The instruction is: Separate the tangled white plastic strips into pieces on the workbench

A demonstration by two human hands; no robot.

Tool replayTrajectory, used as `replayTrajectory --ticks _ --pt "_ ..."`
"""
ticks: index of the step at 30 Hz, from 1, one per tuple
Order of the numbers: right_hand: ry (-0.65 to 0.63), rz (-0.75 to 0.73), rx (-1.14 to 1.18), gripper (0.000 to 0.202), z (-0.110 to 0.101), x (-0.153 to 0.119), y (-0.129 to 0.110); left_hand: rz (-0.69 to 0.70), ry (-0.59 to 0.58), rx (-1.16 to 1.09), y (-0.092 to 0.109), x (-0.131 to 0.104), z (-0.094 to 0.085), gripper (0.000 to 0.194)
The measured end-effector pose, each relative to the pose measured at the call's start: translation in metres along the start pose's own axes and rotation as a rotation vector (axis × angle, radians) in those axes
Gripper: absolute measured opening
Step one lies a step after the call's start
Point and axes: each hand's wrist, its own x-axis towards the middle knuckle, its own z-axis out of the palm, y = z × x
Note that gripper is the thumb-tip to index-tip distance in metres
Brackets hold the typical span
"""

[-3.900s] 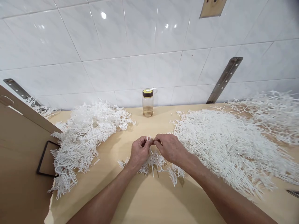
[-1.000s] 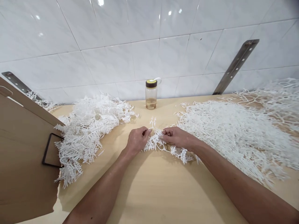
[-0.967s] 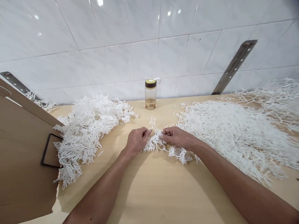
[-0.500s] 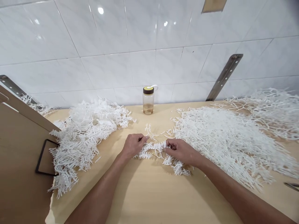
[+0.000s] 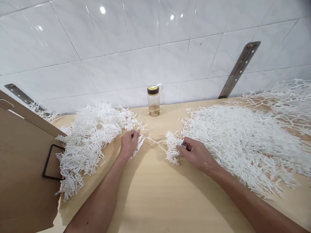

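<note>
Between my hands stretches a white branching plastic sprig (image 5: 155, 141), its bare stem in the middle and tufts of short prongs at both ends. My left hand (image 5: 129, 142) pinches its left end, beside the left pile. The fingers of my right hand (image 5: 194, 151) are closed on the pronged tuft (image 5: 172, 147) at the other end. To the left lies a heap of white branching pieces (image 5: 94, 132). A wider, flatter heap of similar white pieces (image 5: 243, 139) spreads close to my right hand. The fingertips partly hide where each hand grips.
A clear bottle (image 5: 154, 106) with a dark and yellow lid stands at the back by the tiled wall (image 5: 109, 74). A cardboard box (image 5: 26, 161) with a black handle frame is at the left. Metal brackets (image 5: 239, 69) rise against the wall. More branching strands (image 5: 291, 103) lie far right.
My hands have moved apart, the left one leftward and the right one slightly right. The sprig, bunched together before, is now drawn out with its stem showing. The view has tilted slightly.
</note>
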Motion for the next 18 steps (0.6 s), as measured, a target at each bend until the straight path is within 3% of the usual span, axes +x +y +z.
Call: replayTrajectory --ticks 3,7,10,15,18 --pt "-0.035 0.017 0.110 0.036 -0.008 0.000 0.001 -0.029 -0.101 -0.093 0.001 0.001 -0.003 0.041" --pt "-0.012 0.052 0.336 0.029 -0.023 -0.004 -0.003 0.059 -0.096 0.057 -0.001 0.000 0.001 0.041" --pt "-0.003 0.036 0.363 0.026 -0.032 -0.007 -0.007 0.133 -0.107 0.143 -0.003 -0.001 0.005 0.041" --pt "-0.415 -0.118 0.257 0.009 -0.032 -0.013 -0.014 0.081 -0.149 0.026 0.001 -0.003 0.003 0.041" --pt "-0.458 -0.235 0.105 0.016 -0.023 -0.015 -0.013 0.010 -0.227 -0.050 0.005 -0.003 -0.001 0.044"
